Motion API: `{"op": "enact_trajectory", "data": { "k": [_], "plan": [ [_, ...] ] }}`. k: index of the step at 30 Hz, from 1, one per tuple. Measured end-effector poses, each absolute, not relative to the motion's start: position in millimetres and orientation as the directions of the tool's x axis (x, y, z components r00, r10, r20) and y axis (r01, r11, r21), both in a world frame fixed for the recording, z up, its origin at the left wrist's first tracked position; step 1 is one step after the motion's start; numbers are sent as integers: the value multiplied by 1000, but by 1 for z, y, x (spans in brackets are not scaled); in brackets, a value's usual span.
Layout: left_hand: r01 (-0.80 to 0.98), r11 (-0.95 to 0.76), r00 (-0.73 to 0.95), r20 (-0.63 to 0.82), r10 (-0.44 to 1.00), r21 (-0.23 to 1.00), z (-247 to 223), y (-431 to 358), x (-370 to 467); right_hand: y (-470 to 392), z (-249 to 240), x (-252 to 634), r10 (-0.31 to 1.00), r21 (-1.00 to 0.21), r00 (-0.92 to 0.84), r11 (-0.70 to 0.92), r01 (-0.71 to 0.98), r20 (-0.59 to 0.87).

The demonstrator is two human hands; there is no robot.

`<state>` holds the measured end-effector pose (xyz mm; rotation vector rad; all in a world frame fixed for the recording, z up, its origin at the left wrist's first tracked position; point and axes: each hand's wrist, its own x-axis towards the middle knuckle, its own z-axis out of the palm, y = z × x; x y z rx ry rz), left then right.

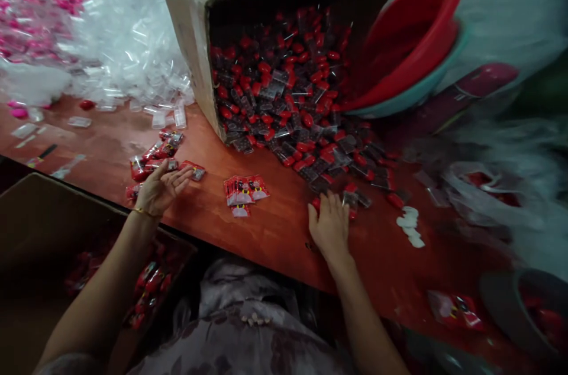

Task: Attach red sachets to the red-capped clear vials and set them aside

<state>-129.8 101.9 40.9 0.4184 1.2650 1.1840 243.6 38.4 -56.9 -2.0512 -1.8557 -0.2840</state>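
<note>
My left hand (162, 190) is palm up with its fingers apart and nothing in it. It is beside a small heap of red wrapped packets (153, 153), and one more packet (194, 170) lies just past its fingertips. My right hand (331, 224) reaches, back up and fingers stretched out, to the near edge of a pile of small clear containers with red caps (306, 120). A red cap shows beside its fingers; what lies under the fingertips is hidden. Between the hands sits a stack of flat red printed cards or wrappers (244, 190).
A cardboard box (190, 38) on its side spills the red-capped containers. Red and light-blue basins (412, 38) lean at its right. Clear plastic pieces (128, 38) are heaped left. White discs (410, 226) lie right. An open carton (39, 209) with packets stands below the table edge.
</note>
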Motion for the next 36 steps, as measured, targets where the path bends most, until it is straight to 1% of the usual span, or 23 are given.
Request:
{"op": "enact_trajectory", "data": {
  "k": [2,3,4,5,6,7,8,9,10,11,12,13,14,16,21,26,30,32,34,36],
  "plan": [
    [-320,365,-138,-425,895,874,40,100,-112,31,-64,233,897,-121,48,6,993,440],
    [-200,325,-146,-356,923,924,37,98,-97,28,-65,229,884,-120,26,35,992,467],
    [-119,293,-146,-309,940,949,32,95,-80,26,-65,226,872,-122,15,52,991,489],
    [-78,268,-136,-276,951,960,26,93,-62,25,-64,225,862,-127,15,58,990,507],
    [7,207,-106,-205,973,978,20,92,-44,25,-63,225,855,-133,22,55,990,519],
    [255,36,11,-40,999,966,14,92,-27,25,-62,226,850,-138,30,50,989,526],
    [468,-114,120,65,991,876,7,93,-13,25,-62,227,847,-141,37,46,989,530],
    [627,-234,214,124,969,743,1,96,-1,26,-61,228,844,-144,40,44,989,534],
    [734,-322,297,143,944,598,-4,98,7,26,-61,230,841,-148,43,45,988,540],
    [797,-365,342,140,929,482,-9,100,12,26,-61,231,836,-153,45,47,987,546],
    [832,-386,365,130,922,399,-13,102,15,26,-61,231,833,-160,48,50,986,552],
    [851,-396,378,120,918,345,-16,103,16,25,-61,232,828,-168,49,55,984,559],
    [861,-402,385,118,915,312,-19,103,15,25,-61,232,824,-175,48,63,982,565],
    [861,-420,399,131,908,287,-24,102,12,25,-61,232,815,-179,36,83,980,578],
    [840,-441,423,126,897,317,-27,96,11,24,-59,232,775,-146,-10,132,981,632],
    [884,-368,335,159,929,289,-29,93,17,24,-59,232,748,-139,-21,150,979,663],
    [893,-343,303,173,937,291,-30,91,15,24,-59,233,725,-132,-40,179,975,687],
    [891,-336,286,199,937,305,-28,90,12,22,-57,233,719,-149,-41,199,969,694],
    [886,-331,259,247,934,324,-23,87,10,20,-53,232,715,-194,-26,225,955,699],
    [878,-322,214,310,926,355,-15,83,10,20,-46,226,730,-302,21,257,918,684]
  ]
}}
